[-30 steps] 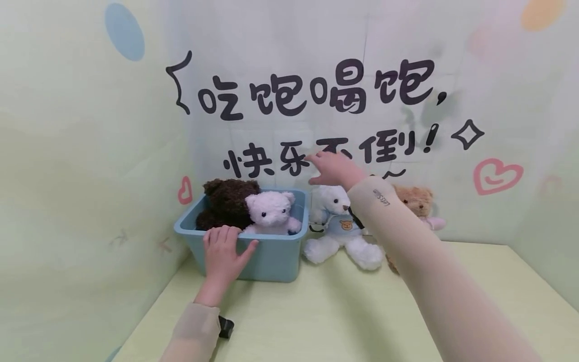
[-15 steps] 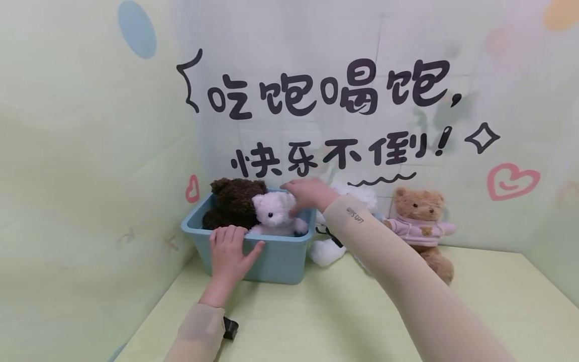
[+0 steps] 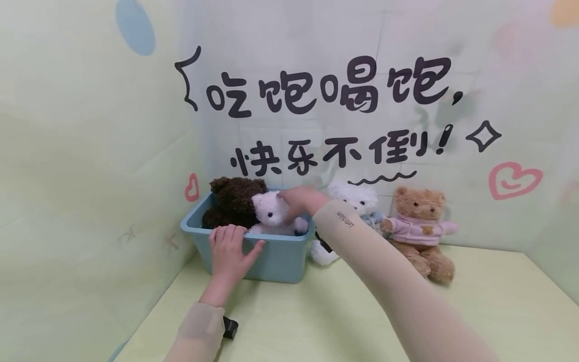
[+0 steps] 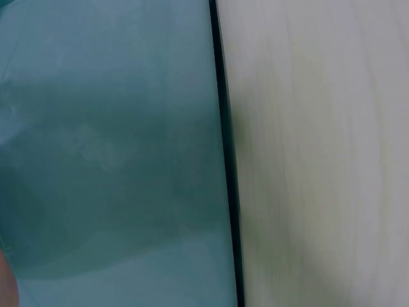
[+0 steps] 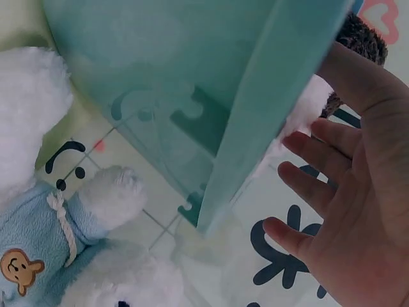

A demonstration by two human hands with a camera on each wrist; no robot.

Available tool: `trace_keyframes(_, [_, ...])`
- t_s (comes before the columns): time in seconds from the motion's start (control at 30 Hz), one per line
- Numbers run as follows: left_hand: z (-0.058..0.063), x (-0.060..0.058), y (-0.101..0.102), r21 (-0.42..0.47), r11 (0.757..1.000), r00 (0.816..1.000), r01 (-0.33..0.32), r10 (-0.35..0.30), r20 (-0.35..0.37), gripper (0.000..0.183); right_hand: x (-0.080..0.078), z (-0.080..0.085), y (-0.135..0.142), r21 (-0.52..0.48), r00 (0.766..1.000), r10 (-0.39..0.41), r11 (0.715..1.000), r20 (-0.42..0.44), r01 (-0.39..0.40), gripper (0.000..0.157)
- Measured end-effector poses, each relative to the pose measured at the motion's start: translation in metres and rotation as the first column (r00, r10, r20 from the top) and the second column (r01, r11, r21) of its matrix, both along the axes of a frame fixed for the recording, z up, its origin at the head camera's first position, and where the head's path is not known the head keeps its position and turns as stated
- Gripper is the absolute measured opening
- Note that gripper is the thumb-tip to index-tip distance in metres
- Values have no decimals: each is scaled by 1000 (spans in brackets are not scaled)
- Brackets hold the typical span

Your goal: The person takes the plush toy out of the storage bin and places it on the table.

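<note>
My left hand [image 3: 229,254] grips the front rim of a blue plastic bin [image 3: 276,261], fingers over the edge and thumb outside. Only a sliver of that hand enters the left wrist view, beside the bin's wall [image 4: 128,160]. My right hand [image 3: 302,201] is at the head of a pale pink teddy bear [image 3: 270,210] inside the bin, thumb beside its face. In the right wrist view its fingers [image 5: 313,185] are spread and slightly bent, tips close to the pink fur [image 5: 308,110]; the thumb tip is hidden behind the bin. A dark brown teddy bear [image 3: 237,201] fills the bin's left side.
Right of the bin sits a white teddy bear [image 3: 357,196] in a blue top, partly covered by my right forearm. Beyond it sits a tan teddy bear [image 3: 420,231] in a pink hoodie. A printed wall cloth [image 3: 339,30] hangs behind the table [image 3: 289,327].
My right hand has come down and left from above the white bear to the pink bear's head. My left hand has stayed on the rim. The view has shifted slightly.
</note>
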State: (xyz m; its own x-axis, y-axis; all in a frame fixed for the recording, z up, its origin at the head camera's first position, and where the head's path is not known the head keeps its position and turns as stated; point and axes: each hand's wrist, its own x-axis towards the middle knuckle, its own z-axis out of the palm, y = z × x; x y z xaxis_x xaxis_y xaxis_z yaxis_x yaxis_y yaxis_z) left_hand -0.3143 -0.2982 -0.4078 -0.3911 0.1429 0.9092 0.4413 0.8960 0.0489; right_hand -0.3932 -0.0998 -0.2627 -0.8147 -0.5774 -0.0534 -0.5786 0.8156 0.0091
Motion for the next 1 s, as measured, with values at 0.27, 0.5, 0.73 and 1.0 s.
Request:
trace_keyframes(0.27, [-3,8,-11,20,1000,1000,-14,14,-15,64,8,-7,-26,70,996,78,995,-38,-75,32])
trace_keyframes(0.5, [-8,11,-10,20,1000,1000,-14,15,-2,64,10,-10,-33,-44,999,39,998,-21,-40,55])
trace_keyframes(0.73, [-10,12,-6,11,1000,1000,-18,18,-13,64,4,-9,-31,-253,983,12,967,184,36,82])
trace_keyframes(1.0, [-3,8,-6,14,1000,999,-1,2,-36,63,8,-4,-31,-111,995,51,993,84,-41,76])
